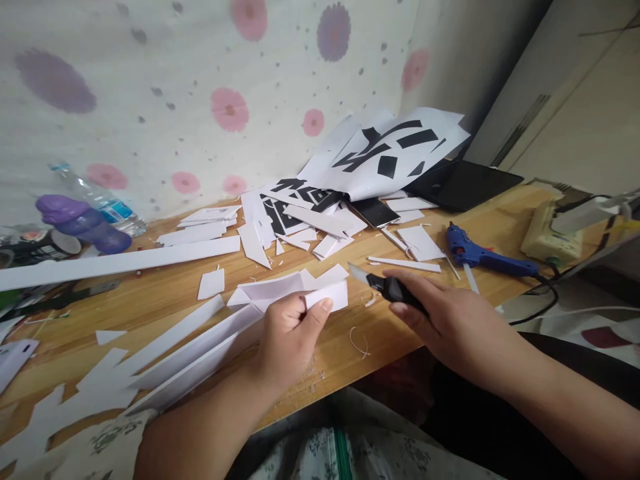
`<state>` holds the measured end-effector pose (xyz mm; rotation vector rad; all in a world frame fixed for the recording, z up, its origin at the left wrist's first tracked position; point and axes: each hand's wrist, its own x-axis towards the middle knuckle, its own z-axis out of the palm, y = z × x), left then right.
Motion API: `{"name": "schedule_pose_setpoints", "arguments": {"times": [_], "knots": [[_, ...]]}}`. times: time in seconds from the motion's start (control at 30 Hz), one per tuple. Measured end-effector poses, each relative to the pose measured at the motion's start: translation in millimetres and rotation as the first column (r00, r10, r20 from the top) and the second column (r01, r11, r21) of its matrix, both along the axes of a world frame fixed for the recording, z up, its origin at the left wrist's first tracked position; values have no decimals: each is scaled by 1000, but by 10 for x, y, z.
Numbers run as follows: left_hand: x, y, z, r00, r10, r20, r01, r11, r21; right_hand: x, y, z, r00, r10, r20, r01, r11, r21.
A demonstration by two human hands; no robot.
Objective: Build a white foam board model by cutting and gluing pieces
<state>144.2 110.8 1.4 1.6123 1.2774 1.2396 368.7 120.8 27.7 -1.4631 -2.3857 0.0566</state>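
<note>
Between the thumb and fingers of my left hand [295,330] is a small piece of white foam board [337,297]. My right hand [445,323] is wrapped round a black utility knife [395,289]. Its blade points left and up, close to the right edge of that piece, with a small gap seen between them. Beneath and left of my left hand lies a long, folded or walled white board shape [205,357], partly hidden by my left hand and forearm. A small white offcut [211,284] rests beyond it on the wooden table [390,347].
A blue glue gun [487,257] lies at the right, near a power strip [550,230]. White scraps and black-printed sheets [385,157] pile up at the back. A long white strip [125,262], a plastic bottle [107,200] and a purple object [83,223] occupy the left.
</note>
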Motion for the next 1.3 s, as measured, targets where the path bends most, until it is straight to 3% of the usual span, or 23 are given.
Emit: {"name": "schedule_pose_setpoints", "arguments": {"times": [0.1,0.27,0.57,0.97,1.1,1.3], "knots": [[6,-18,68,971,40,-237,17,973,230,-105,-122,66,993,102,-61,-106,993,-59],[10,-12,109,918,143,-370,29,906,422,-241,-197,144,982,179,-67,-186,973,-133],[-4,-5,126,881,161,-446,102,853,511,-274,-212,119,973,203,-109,-221,955,-197],[-15,-26,115,851,208,-483,105,833,543,-196,-196,107,984,169,-51,-175,975,-138],[-24,-39,102,856,169,-489,146,828,541,-133,-159,99,993,115,-19,-116,987,-107],[-24,-53,98,830,208,-518,144,817,559,-168,-197,134,985,147,-93,-164,963,-212]]}}
